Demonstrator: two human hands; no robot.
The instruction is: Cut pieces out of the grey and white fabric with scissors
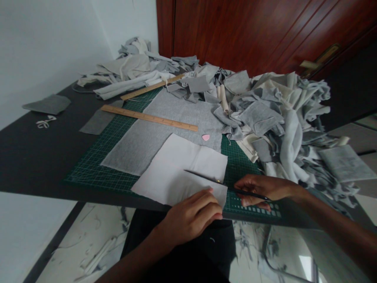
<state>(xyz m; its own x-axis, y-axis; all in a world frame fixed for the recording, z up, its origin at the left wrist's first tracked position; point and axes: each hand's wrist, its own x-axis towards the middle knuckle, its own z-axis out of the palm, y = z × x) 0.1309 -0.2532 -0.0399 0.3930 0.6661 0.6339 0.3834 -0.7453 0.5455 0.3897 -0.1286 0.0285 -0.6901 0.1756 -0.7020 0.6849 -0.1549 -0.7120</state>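
A pair of black scissors (pixel 203 176) lies along the white piece of cloth (pixel 176 165), its handles in my right hand (pixel 259 190) at the cloth's right end. One blade shows on top of the cloth; the other is not in sight. My left hand (pixel 196 216) is at the front edge of the same cloth, fingers bent and close together, gripping it beside the scissors. Behind, partly covered by the white cloth, a larger grey piece of fabric (pixel 132 151) is spread on the green cutting mat (pixel 88 169).
A wooden ruler (pixel 150 118) crosses the grey fabric, and a second ruler (pixel 153 86) lies behind it. Near them is a pink piece of chalk (pixel 205 137). Heaped fabric scraps (pixel 259 106) line the back and right of the dark table (pixel 26 157). A wooden door (pixel 235 35) stands behind.
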